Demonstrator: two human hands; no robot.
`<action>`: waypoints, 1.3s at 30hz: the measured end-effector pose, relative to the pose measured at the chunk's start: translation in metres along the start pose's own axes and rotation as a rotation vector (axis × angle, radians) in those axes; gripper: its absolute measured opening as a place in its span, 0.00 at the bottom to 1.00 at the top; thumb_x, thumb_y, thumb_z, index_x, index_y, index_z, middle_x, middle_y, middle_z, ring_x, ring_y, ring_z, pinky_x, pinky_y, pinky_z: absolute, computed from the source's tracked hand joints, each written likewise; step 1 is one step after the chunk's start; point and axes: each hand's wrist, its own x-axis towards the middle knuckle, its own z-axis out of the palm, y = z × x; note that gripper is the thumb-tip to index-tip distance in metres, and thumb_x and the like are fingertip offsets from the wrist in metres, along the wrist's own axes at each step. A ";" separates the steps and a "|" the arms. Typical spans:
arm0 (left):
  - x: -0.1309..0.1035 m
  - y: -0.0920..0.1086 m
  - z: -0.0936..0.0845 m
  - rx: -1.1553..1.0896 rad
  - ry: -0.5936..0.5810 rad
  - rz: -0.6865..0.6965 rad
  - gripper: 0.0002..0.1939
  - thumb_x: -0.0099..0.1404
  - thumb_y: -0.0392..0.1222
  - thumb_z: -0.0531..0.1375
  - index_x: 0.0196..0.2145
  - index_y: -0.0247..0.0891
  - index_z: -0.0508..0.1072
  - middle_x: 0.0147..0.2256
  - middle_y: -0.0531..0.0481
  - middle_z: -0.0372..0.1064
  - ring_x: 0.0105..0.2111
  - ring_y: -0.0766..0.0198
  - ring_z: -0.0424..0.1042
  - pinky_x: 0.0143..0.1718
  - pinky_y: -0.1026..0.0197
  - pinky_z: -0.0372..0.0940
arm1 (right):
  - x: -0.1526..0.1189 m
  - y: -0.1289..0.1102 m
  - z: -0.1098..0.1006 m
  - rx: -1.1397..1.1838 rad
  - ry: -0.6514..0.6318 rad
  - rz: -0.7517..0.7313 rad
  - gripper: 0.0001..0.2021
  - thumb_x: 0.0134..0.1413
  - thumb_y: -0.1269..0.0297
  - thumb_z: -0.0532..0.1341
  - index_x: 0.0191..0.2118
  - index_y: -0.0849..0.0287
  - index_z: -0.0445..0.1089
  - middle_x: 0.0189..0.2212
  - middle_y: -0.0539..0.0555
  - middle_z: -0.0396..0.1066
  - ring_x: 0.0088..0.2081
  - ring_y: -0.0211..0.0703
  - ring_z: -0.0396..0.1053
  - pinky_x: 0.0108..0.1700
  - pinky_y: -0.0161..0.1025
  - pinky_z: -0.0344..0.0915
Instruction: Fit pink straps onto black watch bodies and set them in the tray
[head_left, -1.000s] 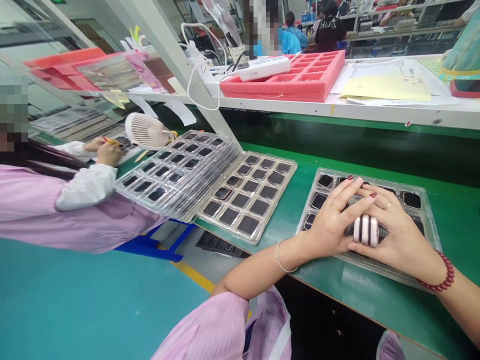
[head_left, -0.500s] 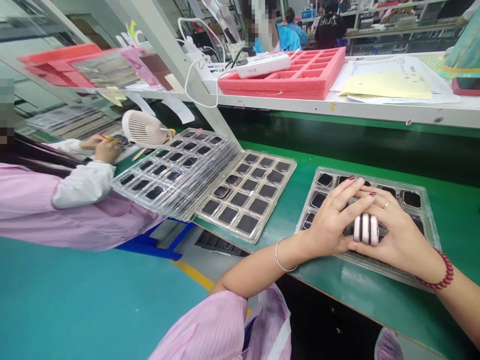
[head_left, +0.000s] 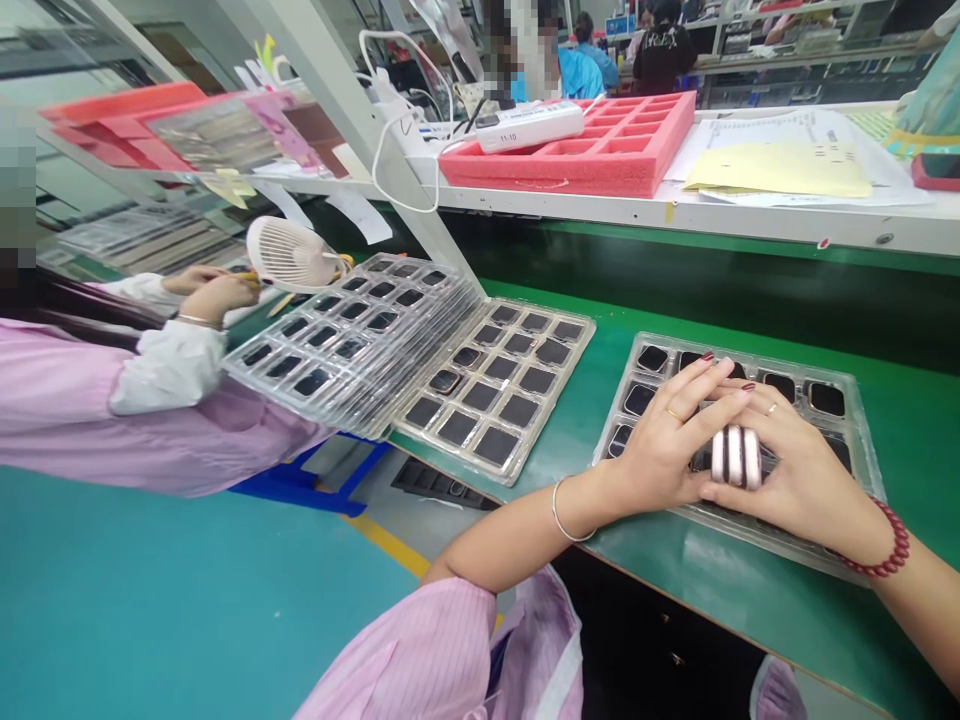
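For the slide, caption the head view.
Both hands, left hand and right hand, grip three pinkish cases above a clear tray.

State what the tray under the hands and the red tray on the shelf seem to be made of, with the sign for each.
Tray under the hands: thin clear moulded plastic, glossy; the green bench shows through it. Red tray: likely foam, matt with soft, thick, cut-looking walls.

Under the left hand [head_left: 664, 450] and right hand [head_left: 795, 475], the middle pockets of the tray [head_left: 862, 440] are hidden. The pink cases [head_left: 733, 457] between the palms show only their edges; their faces cannot be seen. The right forearm runs off the picture's right edge. Far left of the hands, a co-worker's face is blurred, and what the co-worker's hand [head_left: 214, 295] grips is too small to tell.
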 end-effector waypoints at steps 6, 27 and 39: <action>0.000 0.001 0.000 0.008 0.004 -0.012 0.41 0.70 0.67 0.46 0.71 0.39 0.45 0.68 0.33 0.46 0.68 0.42 0.49 0.66 0.37 0.50 | 0.000 -0.001 -0.001 0.001 0.004 -0.003 0.27 0.57 0.50 0.67 0.57 0.56 0.65 0.55 0.62 0.68 0.58 0.62 0.63 0.57 0.60 0.66; 0.005 0.004 -0.003 -0.264 0.001 -0.189 0.33 0.71 0.49 0.55 0.70 0.47 0.50 0.70 0.38 0.43 0.69 0.44 0.50 0.66 0.37 0.52 | 0.005 -0.008 -0.019 -0.069 0.089 -0.056 0.20 0.57 0.53 0.68 0.50 0.57 0.67 0.42 0.59 0.73 0.44 0.56 0.70 0.48 0.53 0.67; 0.013 0.006 -0.014 -1.281 -0.231 -0.863 0.50 0.58 0.52 0.70 0.70 0.40 0.51 0.40 0.42 0.77 0.39 0.56 0.78 0.44 0.55 0.70 | 0.005 -0.003 -0.022 -0.143 0.053 -0.016 0.16 0.56 0.50 0.67 0.45 0.53 0.70 0.38 0.58 0.73 0.41 0.59 0.70 0.43 0.55 0.68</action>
